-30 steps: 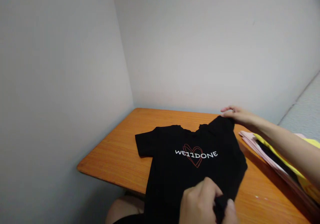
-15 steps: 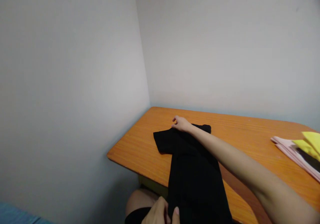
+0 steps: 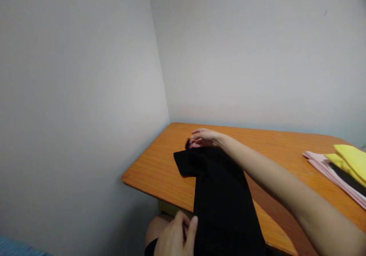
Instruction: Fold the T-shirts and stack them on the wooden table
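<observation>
Between the hands (image 3: 203, 138) (image 3: 175, 237), black T-shirt (image 3: 220, 195) on table (image 3: 148, 172).

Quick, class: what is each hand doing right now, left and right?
Left hand: grip closed on the black shirt's lower edge.
Right hand: pinching the shirt's top edge at the far end.

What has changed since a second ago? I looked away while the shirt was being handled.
The right hand carried the black T-shirt's far shoulder leftward, folding it in half and hiding the print. The left hand slid left along the hem. The folded pile and table stayed put.
</observation>
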